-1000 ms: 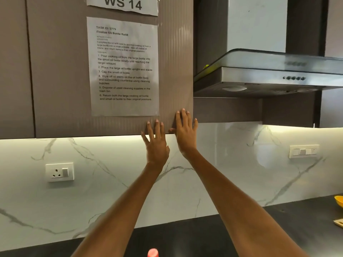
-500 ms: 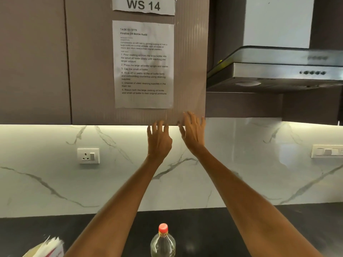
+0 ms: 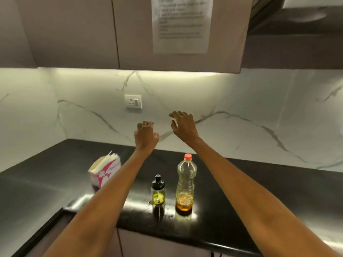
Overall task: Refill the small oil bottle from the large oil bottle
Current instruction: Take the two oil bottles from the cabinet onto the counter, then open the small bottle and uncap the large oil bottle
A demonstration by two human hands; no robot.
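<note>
**A:** Where's the small oil bottle point(image 3: 158, 191)?

**B:** Upright on the black countertop point(image 3: 259, 191), near the front edge, between the two outstretched forearms. It has a black cap on and a clear body. There is something yellow-green in the middle of it and something dark at the bottom; whether that is oil or a label I cannot tell.

**A:** And the large oil bottle point(image 3: 186, 184)?

**B:** Just to the right of the small one, also upright, close beside it but not touching. It is clear plastic with a red cap on. It is mostly empty: a shallow layer of amber oil sits at the very bottom.

**A:** Are the hands on either bottle?

**B:** No. Both are raised in the air farther back, well apart from the bottles, in front of the marble backsplash point(image 3: 241, 101). The left hand point(image 3: 145, 135) has its fingers curled loosely down and holds nothing. The right hand point(image 3: 183, 125) is to its right and a little higher, fingers bent and spread like a claw, also holding nothing.

**A:** Any other containers?

**B:** A white and pink carton point(image 3: 104, 172) stands on the countertop to the left of the left forearm, its top open with white sheets sticking up out of it. It is blurred, so the print is unreadable.

**A:** What's around that?

**B:** A white wall socket point(image 3: 133, 101) on the backsplash, above and left of the hands. Overhead, brown cabinets point(image 3: 74, 30) with a printed paper sheet point(image 3: 181, 25) stuck on one door, its text too blurred to read.
</note>
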